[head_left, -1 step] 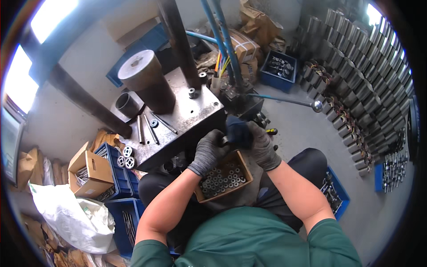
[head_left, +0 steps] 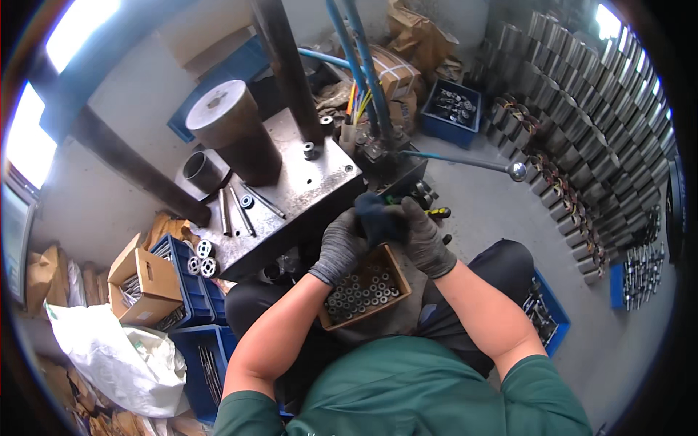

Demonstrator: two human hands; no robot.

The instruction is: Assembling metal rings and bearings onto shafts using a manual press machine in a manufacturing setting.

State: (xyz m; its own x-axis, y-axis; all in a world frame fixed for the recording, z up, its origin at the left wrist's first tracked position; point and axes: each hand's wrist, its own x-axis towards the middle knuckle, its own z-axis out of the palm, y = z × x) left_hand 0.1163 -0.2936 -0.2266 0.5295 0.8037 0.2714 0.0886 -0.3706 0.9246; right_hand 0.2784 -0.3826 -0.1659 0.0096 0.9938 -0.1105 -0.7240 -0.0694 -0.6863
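Note:
Both my hands wear grey knit gloves and meet over a small wooden box [head_left: 402,280] between my knees. My left hand [head_left: 342,247] is closed on the left side of a dark blue cloth [head_left: 383,220]. With bent fingers my right hand [head_left: 427,240] grips the cloth's right side. Whether the cloth wraps something is hidden. Many small ring-shaped metal parts [head_left: 356,296] lie in the box below. Just beyond my hands is the edge of a steel press table [head_left: 320,185], and a yellow-and-black tool handle [head_left: 438,213] shows beside my right hand.
Metal rods [head_left: 241,211], a short tube [head_left: 200,168] and a thick cylinder [head_left: 236,131] stand or lie on the press table. A ball-ended lever [head_left: 516,171] juts rightward. Blue bins [head_left: 200,363] and a carton [head_left: 149,287] are at left; stacked metal cylinders [head_left: 582,123] curve along the right.
The dark blue cloth has shifted slightly left, over my left fingertips. My right hand has moved slightly, and more of the yellow-and-black handle shows. The whole view has shifted a little.

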